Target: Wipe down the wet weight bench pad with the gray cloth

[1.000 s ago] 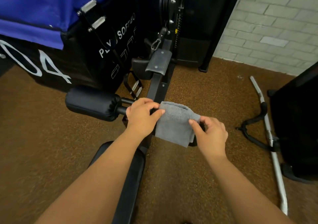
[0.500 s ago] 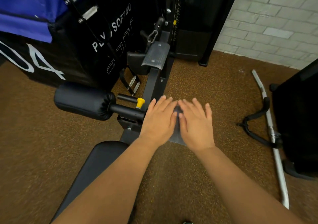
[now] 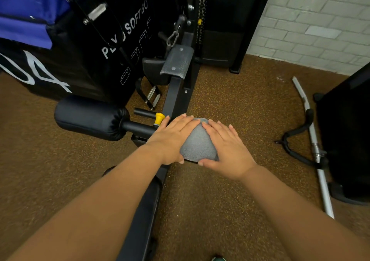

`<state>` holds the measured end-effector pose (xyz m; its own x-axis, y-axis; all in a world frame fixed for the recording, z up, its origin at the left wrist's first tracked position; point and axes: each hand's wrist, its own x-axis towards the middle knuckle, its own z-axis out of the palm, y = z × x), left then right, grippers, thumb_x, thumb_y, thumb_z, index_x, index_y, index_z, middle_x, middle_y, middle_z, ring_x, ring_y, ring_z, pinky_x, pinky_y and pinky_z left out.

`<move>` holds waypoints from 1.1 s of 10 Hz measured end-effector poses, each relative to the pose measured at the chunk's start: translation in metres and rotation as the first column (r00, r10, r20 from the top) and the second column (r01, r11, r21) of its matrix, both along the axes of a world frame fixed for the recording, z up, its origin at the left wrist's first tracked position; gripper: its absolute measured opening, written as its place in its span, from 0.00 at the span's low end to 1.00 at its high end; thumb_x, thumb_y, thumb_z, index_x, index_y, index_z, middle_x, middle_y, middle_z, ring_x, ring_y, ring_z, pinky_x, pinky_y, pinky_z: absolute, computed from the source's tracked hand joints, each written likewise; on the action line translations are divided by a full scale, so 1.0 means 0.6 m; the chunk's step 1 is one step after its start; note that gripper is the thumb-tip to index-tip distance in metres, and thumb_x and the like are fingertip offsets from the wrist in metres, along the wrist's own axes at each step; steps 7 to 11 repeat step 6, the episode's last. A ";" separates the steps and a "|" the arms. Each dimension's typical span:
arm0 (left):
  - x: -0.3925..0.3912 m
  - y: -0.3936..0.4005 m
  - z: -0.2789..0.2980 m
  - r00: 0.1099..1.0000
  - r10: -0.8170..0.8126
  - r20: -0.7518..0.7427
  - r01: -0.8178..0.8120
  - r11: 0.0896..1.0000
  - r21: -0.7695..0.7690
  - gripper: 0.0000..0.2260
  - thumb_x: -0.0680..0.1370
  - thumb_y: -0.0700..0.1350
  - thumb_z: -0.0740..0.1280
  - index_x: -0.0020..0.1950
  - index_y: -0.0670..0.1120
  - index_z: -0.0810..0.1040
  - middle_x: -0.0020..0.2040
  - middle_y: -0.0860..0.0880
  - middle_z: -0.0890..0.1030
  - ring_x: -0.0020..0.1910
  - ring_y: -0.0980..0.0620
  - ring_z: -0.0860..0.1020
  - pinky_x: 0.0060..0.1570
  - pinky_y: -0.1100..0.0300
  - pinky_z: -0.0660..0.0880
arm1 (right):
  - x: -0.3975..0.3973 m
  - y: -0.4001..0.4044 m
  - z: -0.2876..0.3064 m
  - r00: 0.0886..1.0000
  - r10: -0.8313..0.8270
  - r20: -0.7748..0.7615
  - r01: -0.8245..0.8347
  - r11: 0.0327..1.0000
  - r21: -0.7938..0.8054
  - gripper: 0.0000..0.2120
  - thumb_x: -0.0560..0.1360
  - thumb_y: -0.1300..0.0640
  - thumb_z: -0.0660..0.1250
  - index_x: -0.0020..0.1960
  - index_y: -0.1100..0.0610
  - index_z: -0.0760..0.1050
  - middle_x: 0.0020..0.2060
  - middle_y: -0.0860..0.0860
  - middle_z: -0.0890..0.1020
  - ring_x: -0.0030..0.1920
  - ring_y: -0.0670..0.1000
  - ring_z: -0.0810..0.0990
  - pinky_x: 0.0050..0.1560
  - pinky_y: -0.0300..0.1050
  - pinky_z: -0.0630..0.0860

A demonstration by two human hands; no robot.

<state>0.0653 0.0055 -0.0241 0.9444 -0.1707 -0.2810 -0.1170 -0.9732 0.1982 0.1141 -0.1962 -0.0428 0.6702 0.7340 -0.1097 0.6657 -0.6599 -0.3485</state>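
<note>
Cloth: gray cloth draped over a rounded pad, right of the black roller pad.
Left hand: flat, fingers straight, pressing the cloth's left side.
Right hand: flat, pressing its right side, thumb at the lower edge.
Floor: brown carpet.

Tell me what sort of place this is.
Most likely a gym: a weight-stack machine with a padded roller, a cable bar on rubber flooring, and a plyo soft box.
</note>
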 end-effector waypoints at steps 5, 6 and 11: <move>0.007 -0.033 0.063 0.984 0.007 -0.176 0.040 0.964 0.264 0.61 0.61 0.67 0.72 0.75 0.48 0.32 0.77 0.47 0.34 0.75 0.46 0.33 0.68 0.45 0.30 | 0.001 0.029 0.077 0.982 -0.108 -0.158 0.066 0.966 -0.251 0.52 0.67 0.35 0.68 0.78 0.48 0.40 0.78 0.49 0.44 0.77 0.55 0.40 0.74 0.59 0.38; 0.008 -0.038 0.088 0.975 0.064 -0.214 -0.025 0.983 0.182 0.52 0.69 0.64 0.68 0.76 0.49 0.34 0.76 0.48 0.33 0.74 0.48 0.32 0.70 0.48 0.31 | 0.013 0.028 0.111 0.945 -0.202 -0.259 0.139 0.960 -0.245 0.43 0.73 0.41 0.65 0.78 0.48 0.43 0.78 0.50 0.45 0.77 0.55 0.42 0.74 0.57 0.42; 0.008 -0.038 0.088 0.975 0.064 -0.214 -0.025 0.983 0.182 0.52 0.69 0.64 0.68 0.76 0.49 0.34 0.76 0.48 0.33 0.74 0.48 0.32 0.70 0.48 0.31 | 0.013 0.028 0.111 0.945 -0.202 -0.259 0.139 0.960 -0.245 0.43 0.73 0.41 0.65 0.78 0.48 0.43 0.78 0.50 0.45 0.77 0.55 0.42 0.74 0.57 0.42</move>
